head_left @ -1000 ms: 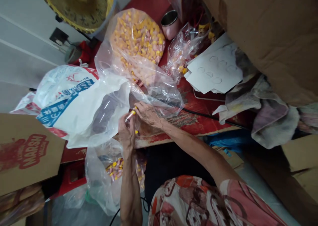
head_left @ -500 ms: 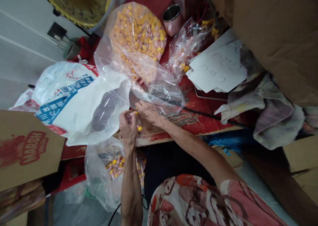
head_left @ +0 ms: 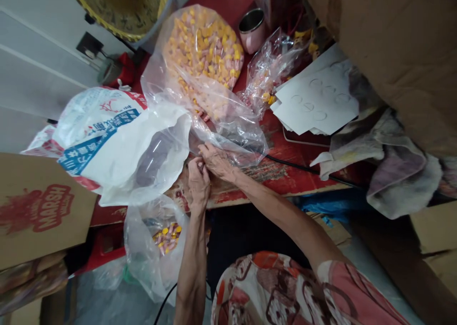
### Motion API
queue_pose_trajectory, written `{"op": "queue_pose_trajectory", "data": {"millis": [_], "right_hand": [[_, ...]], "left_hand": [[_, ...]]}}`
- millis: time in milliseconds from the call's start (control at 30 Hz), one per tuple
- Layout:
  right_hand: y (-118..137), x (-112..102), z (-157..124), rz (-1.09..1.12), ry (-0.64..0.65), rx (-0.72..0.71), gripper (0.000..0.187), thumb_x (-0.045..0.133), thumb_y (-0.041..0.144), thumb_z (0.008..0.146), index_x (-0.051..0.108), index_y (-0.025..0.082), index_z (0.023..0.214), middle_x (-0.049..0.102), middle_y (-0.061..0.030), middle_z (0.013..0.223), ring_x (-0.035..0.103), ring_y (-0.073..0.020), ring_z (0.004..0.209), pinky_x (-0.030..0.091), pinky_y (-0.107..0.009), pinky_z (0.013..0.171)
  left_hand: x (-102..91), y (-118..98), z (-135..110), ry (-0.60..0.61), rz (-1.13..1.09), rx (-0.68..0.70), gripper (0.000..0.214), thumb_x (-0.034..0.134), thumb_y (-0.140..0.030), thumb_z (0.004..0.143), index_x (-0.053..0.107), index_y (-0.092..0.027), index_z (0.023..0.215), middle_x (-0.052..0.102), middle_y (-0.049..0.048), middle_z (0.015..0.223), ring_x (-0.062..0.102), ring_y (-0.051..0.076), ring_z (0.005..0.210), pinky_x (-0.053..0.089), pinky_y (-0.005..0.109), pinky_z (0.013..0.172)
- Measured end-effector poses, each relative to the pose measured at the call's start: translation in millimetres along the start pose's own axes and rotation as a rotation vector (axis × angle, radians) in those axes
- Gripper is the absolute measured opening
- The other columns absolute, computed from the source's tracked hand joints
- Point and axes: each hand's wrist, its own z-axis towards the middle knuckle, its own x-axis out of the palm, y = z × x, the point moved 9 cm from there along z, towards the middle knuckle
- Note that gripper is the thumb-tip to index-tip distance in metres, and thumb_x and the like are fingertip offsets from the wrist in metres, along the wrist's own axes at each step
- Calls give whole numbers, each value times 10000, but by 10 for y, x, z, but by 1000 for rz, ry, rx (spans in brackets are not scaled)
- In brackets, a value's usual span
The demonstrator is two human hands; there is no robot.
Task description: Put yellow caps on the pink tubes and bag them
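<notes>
Left hand at the edge of a red-topped table, seen from above, its fingers curled and pinched close against those of the right hand, whose fingers are drawn narrow; anything held between them is hidden, so a grip cannot be told. Directly above the fingers, a large clear plastic bag lies heaped with small yellow and pink pieces, the bulk of those in view, its slack plastic reaching down almost to the fingers. Below the fingers, a second clear bag holds only a small cluster of the same pieces; up and to the right of the fingers, a third, smaller bag holds a thin scatter. The pieces lie loose, and their exact shape is too small to tell. Left of the fingers, a white printed woven sack; right of them, a black cable crosses the table, a white card with circular impressions beyond it
</notes>
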Motion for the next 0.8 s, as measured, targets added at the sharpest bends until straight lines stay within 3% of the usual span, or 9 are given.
{"op": "queue_pose_trajectory", "data": {"millis": [133,300,433,500,700,800], "right_hand": [[-6,-23,-3,51,-24,6,196,527,166,1079,591,133,1260,651,-108,1244,695,-208,1053,518,-280,819],[-18,-83,13,141,-81,20,229,438,129,1102,552,137,1300,646,-98,1281,696,-150,1118,551,-231,877],[-16,-85,-1,152,-67,9,228,484,114,1071,561,131,1285,649,-94,1263,710,-167,1113,568,-255,904],[-13,-77,-6,155,-55,5,228,489,97,1056,566,132,1267,652,-96,1268,711,-174,1122,569,-257,890],[-35,-65,4,179,-64,47,242,475,134,1077,535,146,1312,652,-97,1296,705,-168,1120,560,-252,874],[-28,-61,1,162,-67,37,239,452,125,1081,541,142,1302,651,-101,1287,708,-168,1103,562,-266,892]], "left_hand": [[100,102,19,112,-103,-76,134,551,-302,983,579,-241,1099,687,40,1043,678,163,938,542,301,896],[-120,165,18,-99,-215,-141,209,577,-356,970,579,-236,1142,697,44,1057,692,155,947,552,278,869],[76,188,35,94,-192,-158,160,605,-335,926,625,-236,1050,704,25,996,679,150,885,554,281,838],[121,237,45,128,-249,-206,178,621,-369,916,624,-228,1025,700,19,940,675,147,838,556,275,795],[-98,220,81,-96,-353,-209,312,654,-450,938,614,-213,1138,712,41,993,691,152,888,554,272,824],[17,183,88,24,-245,-166,226,629,-388,944,657,-221,1094,715,37,1022,685,154,908,547,291,877]]}}
